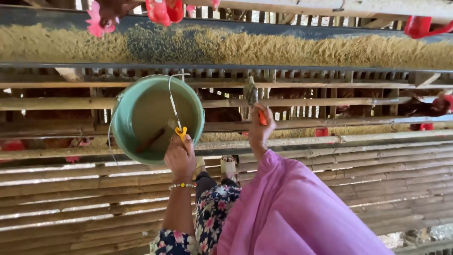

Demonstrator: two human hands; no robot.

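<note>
My left hand [180, 155] grips the yellow grip of a wire handle and holds a green bucket [137, 113] tilted so its inside faces me; a little feed and a stick-like thing lie at its bottom. My right hand [258, 128] is closed on an orange-handled tool [255, 101] whose head points up toward the lower cage bars. A beaded bracelet is on my left wrist. A purple cloth drapes over my right arm.
A long feed trough [283, 47] full of yellowish grain runs across the top, with chickens' red combs [99, 21] above it. Wooden cage slats [330, 94] hold brown hens behind. I stand on a bamboo slat floor [354, 179]; my sandalled feet [228, 166] show below.
</note>
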